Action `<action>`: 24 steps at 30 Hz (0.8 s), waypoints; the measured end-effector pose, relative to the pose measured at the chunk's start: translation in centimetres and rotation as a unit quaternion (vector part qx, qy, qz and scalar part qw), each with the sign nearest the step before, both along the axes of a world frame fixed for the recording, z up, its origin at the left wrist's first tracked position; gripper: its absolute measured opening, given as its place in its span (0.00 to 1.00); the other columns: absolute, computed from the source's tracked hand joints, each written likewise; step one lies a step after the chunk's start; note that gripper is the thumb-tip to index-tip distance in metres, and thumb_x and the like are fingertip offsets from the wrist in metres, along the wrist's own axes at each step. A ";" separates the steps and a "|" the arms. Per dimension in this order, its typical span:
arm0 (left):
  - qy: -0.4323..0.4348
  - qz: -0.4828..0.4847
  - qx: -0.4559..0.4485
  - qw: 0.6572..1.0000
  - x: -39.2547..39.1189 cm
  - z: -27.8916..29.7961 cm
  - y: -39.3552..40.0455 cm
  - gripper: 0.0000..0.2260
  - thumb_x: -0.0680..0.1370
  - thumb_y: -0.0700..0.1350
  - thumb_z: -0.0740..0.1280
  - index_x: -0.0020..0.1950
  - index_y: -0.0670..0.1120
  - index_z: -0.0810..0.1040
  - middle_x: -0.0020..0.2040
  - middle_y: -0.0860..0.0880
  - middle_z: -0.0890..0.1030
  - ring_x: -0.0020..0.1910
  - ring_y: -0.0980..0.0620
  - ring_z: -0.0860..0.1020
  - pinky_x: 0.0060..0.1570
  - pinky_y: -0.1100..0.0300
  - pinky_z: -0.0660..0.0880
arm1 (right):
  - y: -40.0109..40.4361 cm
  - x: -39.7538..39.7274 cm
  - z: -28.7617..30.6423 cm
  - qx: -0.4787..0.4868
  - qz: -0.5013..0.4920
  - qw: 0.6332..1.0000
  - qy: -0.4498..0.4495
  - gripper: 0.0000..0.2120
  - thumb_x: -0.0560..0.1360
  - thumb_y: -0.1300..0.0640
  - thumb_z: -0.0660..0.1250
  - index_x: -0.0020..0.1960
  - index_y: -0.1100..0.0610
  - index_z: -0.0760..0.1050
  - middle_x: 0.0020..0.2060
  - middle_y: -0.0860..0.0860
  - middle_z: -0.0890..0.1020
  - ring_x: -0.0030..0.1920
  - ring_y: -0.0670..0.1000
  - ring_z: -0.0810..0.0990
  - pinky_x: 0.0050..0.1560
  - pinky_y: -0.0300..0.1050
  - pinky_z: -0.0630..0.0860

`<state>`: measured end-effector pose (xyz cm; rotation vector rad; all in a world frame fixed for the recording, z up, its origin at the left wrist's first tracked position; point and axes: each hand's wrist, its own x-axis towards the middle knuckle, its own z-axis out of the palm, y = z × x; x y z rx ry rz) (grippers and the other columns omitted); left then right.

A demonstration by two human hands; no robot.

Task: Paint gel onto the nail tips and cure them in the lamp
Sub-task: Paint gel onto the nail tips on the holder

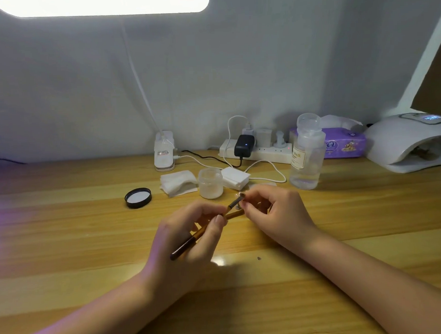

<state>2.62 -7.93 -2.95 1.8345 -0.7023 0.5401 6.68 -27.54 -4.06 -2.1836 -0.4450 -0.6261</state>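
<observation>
While both forearms rest on the wooden table (65, 224), the left hand (190, 241) grips a gel brush (204, 229) with curled fingers, thumb pressed along the gold part of the handle; the dark end of the handle points down and toward the person, and the bristle end points up toward the right hand (274, 212). The right hand pinches a small nail tip (241, 196) between thumb and forefinger, its other fingers curled beneath. The bristles meet the nail tip just above the table, in front of the open gel jar (210, 183). The jar's black lid (138, 197) lies inverted to the left of it, well apart. White cotton pads (178, 182) lie just left of the jar, and a white pad stack (235, 177) just right of it. A clear pump bottle (306, 153) stands further right. The white curing lamp (405, 143) sits at the far right edge, its opening facing the person. A power strip (256, 152) and a purple tissue pack (344, 142) lie against the back wall.
</observation>
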 end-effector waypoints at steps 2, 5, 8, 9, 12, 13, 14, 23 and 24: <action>0.000 -0.006 -0.002 1.000 -0.1 0.1 0.0 0.11 0.74 0.50 0.64 0.48 0.47 0.82 0.39 0.53 0.84 0.40 0.54 0.81 0.40 0.67 0.72 | 0.0 -0.1 0.0 0.003 0.000 1.000 0.007 0.05 0.72 0.60 0.71 0.47 0.53 0.83 0.36 0.44 0.82 0.34 0.44 0.77 0.34 0.32 0.69; -0.011 -0.008 0.003 1.000 -0.1 0.1 0.2 0.10 0.74 0.49 0.63 0.48 0.46 0.82 0.39 0.55 0.83 0.39 0.56 0.81 0.39 0.66 0.73 | 0.0 -0.1 0.1 0.012 -0.002 1.000 0.012 0.06 0.73 0.60 0.71 0.48 0.53 0.83 0.38 0.45 0.83 0.35 0.47 0.79 0.36 0.40 0.76; -0.022 0.004 -0.003 1.000 0.1 0.0 0.2 0.11 0.76 0.49 0.63 0.49 0.45 0.81 0.40 0.55 0.83 0.40 0.58 0.80 0.39 0.67 0.73 | 0.0 -0.1 0.2 0.014 -0.001 1.000 0.009 0.05 0.74 0.60 0.70 0.48 0.54 0.83 0.38 0.45 0.83 0.35 0.47 0.79 0.38 0.42 0.77; -0.021 0.009 -0.009 1.000 0.2 0.0 0.1 0.11 0.76 0.49 0.63 0.50 0.44 0.81 0.41 0.54 0.83 0.40 0.57 0.80 0.40 0.65 0.74 | 0.0 -0.1 0.3 0.011 0.000 1.000 0.008 0.04 0.74 0.60 0.70 0.47 0.54 0.83 0.38 0.45 0.83 0.35 0.47 0.79 0.38 0.42 0.76; -0.006 0.008 -0.031 0.999 0.5 -0.1 0.0 0.12 0.76 0.50 0.65 0.53 0.45 0.81 0.43 0.54 0.84 0.43 0.53 0.83 0.43 0.55 0.78 | 0.1 -0.3 0.4 -0.003 0.001 1.000 0.008 0.04 0.74 0.60 0.70 0.47 0.54 0.83 0.39 0.45 0.83 0.36 0.46 0.78 0.38 0.40 0.75; -0.001 0.005 -0.031 0.999 0.5 -0.1 0.1 0.12 0.76 0.50 0.65 0.53 0.45 0.81 0.43 0.54 0.85 0.44 0.52 0.83 0.43 0.53 0.78 | 0.1 -0.3 0.4 -0.006 0.000 1.000 0.007 0.04 0.74 0.60 0.70 0.47 0.55 0.83 0.39 0.45 0.83 0.36 0.45 0.78 0.38 0.39 0.75; 0.000 0.000 -0.027 1.000 0.5 -0.1 0.1 0.12 0.76 0.51 0.65 0.53 0.45 0.81 0.43 0.53 0.85 0.44 0.52 0.83 0.43 0.53 0.78 | 0.1 -0.3 0.5 -0.006 -0.001 1.000 0.004 0.04 0.74 0.60 0.70 0.47 0.55 0.83 0.39 0.45 0.83 0.36 0.45 0.78 0.38 0.38 0.74; 0.002 -0.010 -0.035 0.999 0.4 -0.1 0.4 0.09 0.75 0.49 0.63 0.47 0.46 0.81 0.39 0.53 0.83 0.40 0.56 0.82 0.40 0.62 0.76 | 0.1 -0.3 0.4 0.010 0.002 1.000 0.002 0.06 0.75 0.60 0.69 0.49 0.54 0.83 0.39 0.43 0.82 0.38 0.41 0.77 0.37 0.30 0.70; -0.001 -0.008 -0.041 0.999 0.4 -0.1 0.3 0.10 0.76 0.49 0.63 0.47 0.46 0.80 0.39 0.53 0.83 0.40 0.55 0.82 0.40 0.59 0.77 | 0.1 -0.3 0.4 0.010 0.003 1.000 0.003 0.06 0.75 0.60 0.69 0.50 0.54 0.83 0.39 0.43 0.82 0.39 0.41 0.77 0.36 0.30 0.70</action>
